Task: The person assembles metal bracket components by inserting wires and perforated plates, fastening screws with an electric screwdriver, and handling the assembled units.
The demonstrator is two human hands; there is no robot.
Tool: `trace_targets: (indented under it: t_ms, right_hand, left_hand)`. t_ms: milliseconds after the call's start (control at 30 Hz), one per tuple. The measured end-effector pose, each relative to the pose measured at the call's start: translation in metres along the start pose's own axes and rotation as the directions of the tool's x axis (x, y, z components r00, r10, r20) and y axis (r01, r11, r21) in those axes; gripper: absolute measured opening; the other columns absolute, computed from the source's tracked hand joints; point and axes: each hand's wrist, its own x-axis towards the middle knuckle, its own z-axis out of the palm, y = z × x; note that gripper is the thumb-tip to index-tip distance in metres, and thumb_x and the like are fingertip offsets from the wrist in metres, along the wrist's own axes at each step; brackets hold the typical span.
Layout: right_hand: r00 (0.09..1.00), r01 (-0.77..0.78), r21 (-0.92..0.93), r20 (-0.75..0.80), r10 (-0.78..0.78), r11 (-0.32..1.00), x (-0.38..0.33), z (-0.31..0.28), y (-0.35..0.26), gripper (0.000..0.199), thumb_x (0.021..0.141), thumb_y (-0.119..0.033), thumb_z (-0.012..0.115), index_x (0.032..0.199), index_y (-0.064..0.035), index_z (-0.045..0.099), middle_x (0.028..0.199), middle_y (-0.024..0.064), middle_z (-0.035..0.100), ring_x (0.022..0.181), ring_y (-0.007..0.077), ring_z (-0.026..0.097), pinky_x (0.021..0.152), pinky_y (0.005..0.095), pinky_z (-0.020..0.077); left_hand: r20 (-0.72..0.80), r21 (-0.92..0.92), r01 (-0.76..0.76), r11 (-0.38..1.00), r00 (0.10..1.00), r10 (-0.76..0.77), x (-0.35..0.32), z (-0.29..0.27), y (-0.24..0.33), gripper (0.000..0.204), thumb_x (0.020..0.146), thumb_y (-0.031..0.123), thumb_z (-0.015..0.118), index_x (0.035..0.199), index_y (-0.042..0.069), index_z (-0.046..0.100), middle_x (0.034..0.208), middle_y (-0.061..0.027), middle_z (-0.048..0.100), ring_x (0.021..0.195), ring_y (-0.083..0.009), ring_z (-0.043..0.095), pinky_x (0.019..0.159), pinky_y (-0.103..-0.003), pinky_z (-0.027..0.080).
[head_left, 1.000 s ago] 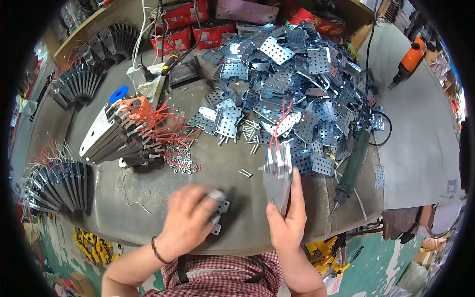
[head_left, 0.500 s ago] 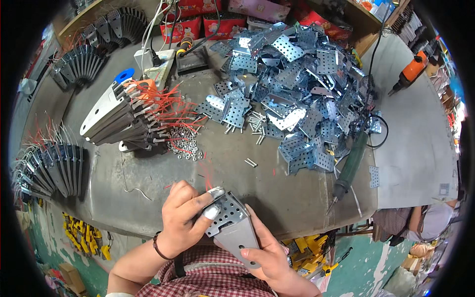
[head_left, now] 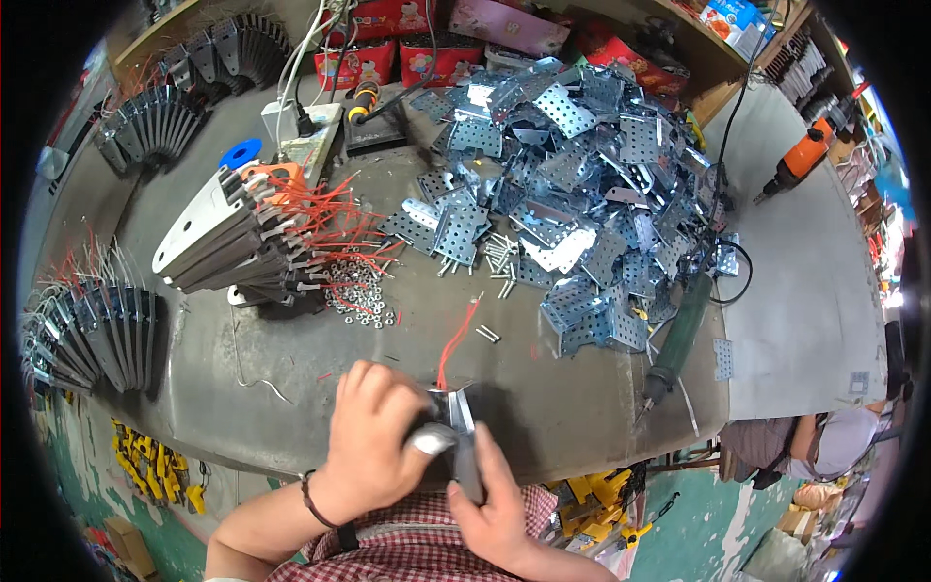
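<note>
At the near edge of the bench, both hands hold a tapered grey metal housing, seen nearly edge-on. My left hand, with white wrapping on its fingertips, is closed at the wider upper end. Motion blurs its fingers, and they hide most of that end. Lower down, my right hand grips the narrow part between thumb and fingers. Thin red wires come out of the housing's upper end onto the bench. Beyond them lie a few loose screws.
A big heap of perforated metal plates covers the back right, with a green power screwdriver beside it. Left are stacked wired housings and scattered nuts. A soldering iron stand stands behind; an orange drill lies far right.
The housing has turned from showing its broad face and perforated plate to nearly edge-on. My left hand has rolled over its upper end, and the red wires now stretch out ahead of it.
</note>
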Motion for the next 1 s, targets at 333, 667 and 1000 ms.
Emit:
trace_targets:
  t_ms: [333,667,1000]
  right_hand:
    - [0.994,0.084,-0.001,-0.075,-0.083,0.996,0.005,0.008,0.013,0.076,0.072,0.007,0.055,0.139,0.0005,0.018,0.138,0.0289,0.024,0.127,0.0432,0.029,0.103,0.0440,0.0279]
    - [0.715,-0.543,-0.413,-0.684,0.145,0.731,0.064,-0.210,0.086,0.058,0.077,-0.010,0.062,0.130,-0.0045,0.039,0.120,0.0164,0.046,0.101,0.0278,0.049,0.088,0.0387,0.0398]
    - [0.932,0.071,0.817,-0.258,0.253,0.572,0.030,-0.151,0.039,0.064,0.069,-0.007,0.059,0.129,0.0000,0.035,0.105,0.0152,0.052,0.097,0.0246,0.051,0.086,0.0348,0.0423]
  left_hand:
    - [0.159,-0.440,0.215,0.872,0.974,-0.160,-0.012,0.022,0.006,0.012,0.079,0.010,0.055,0.082,0.001,0.049,0.076,-0.0149,0.049,0.072,-0.0348,0.048,0.066,-0.039,0.041]
    - [0.527,-0.647,0.609,0.459,0.792,-0.308,-0.019,-0.004,-0.004,0.008,0.083,0.006,0.053,0.078,0.002,0.048,0.075,0.0010,0.047,0.071,-0.0070,0.043,0.065,-0.023,0.037]
    - [0.485,-0.645,0.608,0.463,0.793,-0.368,-0.031,-0.005,-0.017,0.008,0.082,0.008,0.052,0.078,0.002,0.047,0.076,0.0008,0.047,0.073,-0.0085,0.041,0.068,-0.023,0.036]
